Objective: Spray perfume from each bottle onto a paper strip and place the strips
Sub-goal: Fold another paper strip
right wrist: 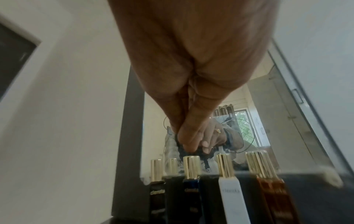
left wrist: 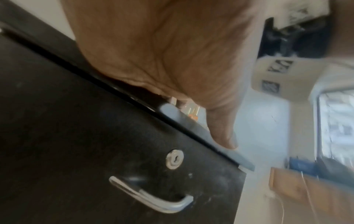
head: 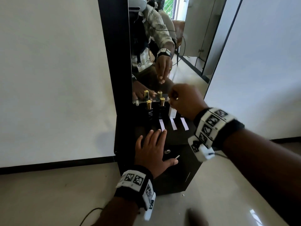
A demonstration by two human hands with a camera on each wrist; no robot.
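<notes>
Gold-capped perfume bottles stand in a row against the mirror: a black one [head: 149,111], a dark blue one [head: 162,106], a white one [head: 172,113] and, in the right wrist view, an amber one [right wrist: 268,188]. Three white paper strips [head: 173,124] lie on the black cabinet top [head: 175,136] in front of them. My right hand [head: 182,100] hovers just above the bottles, fingers bunched and pointing down over the dark blue cap [right wrist: 191,165], with nothing visible in it. My left hand [head: 153,144] lies flat on the cabinet top, its fingertips at the near end of the left strip [head: 162,124].
A mirror [head: 187,66] rises behind the bottles and reflects my hands. The cabinet door below has a lock [left wrist: 174,159] and a metal handle [left wrist: 151,198]. White walls flank the cabinet. A cable [head: 91,214] lies on the tiled floor.
</notes>
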